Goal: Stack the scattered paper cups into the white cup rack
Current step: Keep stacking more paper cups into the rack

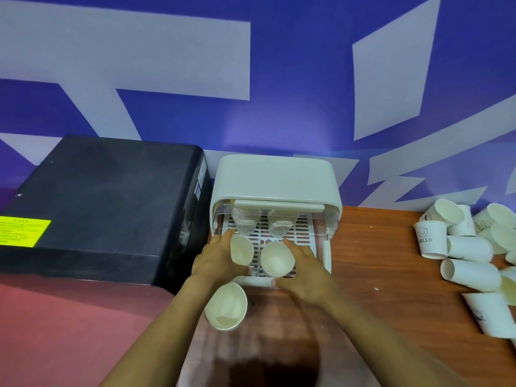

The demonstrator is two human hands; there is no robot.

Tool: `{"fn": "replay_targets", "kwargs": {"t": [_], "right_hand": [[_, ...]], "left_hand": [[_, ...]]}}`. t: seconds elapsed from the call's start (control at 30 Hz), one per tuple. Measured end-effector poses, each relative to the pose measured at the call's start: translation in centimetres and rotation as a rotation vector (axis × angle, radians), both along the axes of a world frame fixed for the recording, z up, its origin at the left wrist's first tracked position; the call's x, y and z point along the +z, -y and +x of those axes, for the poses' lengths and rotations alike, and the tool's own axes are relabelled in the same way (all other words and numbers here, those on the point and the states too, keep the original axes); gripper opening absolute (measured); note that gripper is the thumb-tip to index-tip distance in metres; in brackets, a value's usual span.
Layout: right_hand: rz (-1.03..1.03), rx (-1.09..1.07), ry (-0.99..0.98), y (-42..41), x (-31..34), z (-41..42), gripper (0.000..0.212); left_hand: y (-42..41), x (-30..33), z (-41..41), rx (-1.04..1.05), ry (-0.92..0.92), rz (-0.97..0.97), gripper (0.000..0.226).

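Both forearms reached in from the near edge toward the rack.

The left hand (216,256) held one cup (241,249) by its side, fingers curled around it. The right hand (303,270) lay beside a second cup (277,258), fingers nearly straight; a real grip I cannot tell. Both cups stood on the tray (282,229) of the rack (275,177), before two stacks (262,222). One cup (226,306) lay near the left wrist, and the pile (472,247) waited far right. Cups seemed light and easily crushed, so hold the wall softly.
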State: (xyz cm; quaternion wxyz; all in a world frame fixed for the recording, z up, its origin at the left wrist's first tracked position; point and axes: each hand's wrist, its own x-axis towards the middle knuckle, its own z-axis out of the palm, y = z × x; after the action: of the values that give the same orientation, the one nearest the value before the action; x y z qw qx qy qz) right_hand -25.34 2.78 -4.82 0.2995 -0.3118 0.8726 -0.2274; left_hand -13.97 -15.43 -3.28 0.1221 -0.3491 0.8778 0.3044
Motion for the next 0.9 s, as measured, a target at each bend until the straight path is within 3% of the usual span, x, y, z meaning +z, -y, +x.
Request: {"fn": "replay_targets", "kwargs": {"t": [0.2,0.47,0.63,0.9], "right_hand": [[-0.074,-0.033,-0.066,-1.0,1.0,-0.1,0.083],[-0.152,-0.080,-0.109,-6.1,2.3,0.9,0.057],[-0.126,-0.167,-0.149,-10.7,3.2,1.2,0.047],[-0.119,-0.236,-0.130,-17.6,3.8,-0.8,0.046]], "left_hand": [[-0.9,1.8,-0.1,0.003,-0.034,-0.019,0.085],[-5.4,4.9,1.1,-0.094,-0.255,-0.085,0.058],[-10.1,5.0,0.1,-0.211,-0.414,-0.008,0.048],[-16.3,4.6,-1.6,-0.308,-0.352,0.070,0.041]]}}
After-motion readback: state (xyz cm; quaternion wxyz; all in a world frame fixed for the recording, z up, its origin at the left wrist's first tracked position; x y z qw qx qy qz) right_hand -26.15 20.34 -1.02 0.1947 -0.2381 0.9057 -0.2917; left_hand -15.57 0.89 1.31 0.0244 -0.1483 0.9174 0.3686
